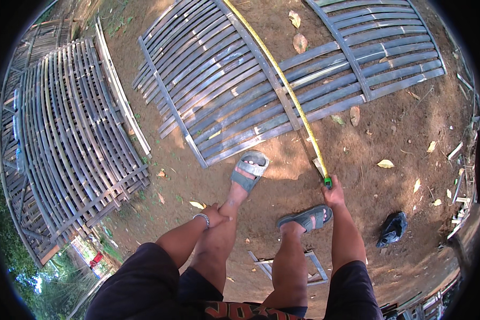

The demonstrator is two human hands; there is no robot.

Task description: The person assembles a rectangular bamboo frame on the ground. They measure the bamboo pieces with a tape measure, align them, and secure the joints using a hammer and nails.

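My right hand [333, 193] grips the green and black case of a tape measure [328, 183] low over the soil. From it the yellow blade [285, 80] runs out, far and to the left, across a slatted bamboo panel [240, 101] lying on the ground. My left hand [217, 214], with a bracelet at its wrist, is closed around my left shin [225, 229]. The panel's near edge lies just beyond my left sandal [249, 169]. My right sandal [306, 217] is close to the tape case.
A second slatted bamboo panel [69, 128] fills the left side, beside long thin strips [120, 90]. A black plastic bag [393, 229] lies at right. A small wooden frame [318, 266] sits behind my right leg. Dry leaves [385, 164] and bamboo scraps [455, 151] dot the soil.
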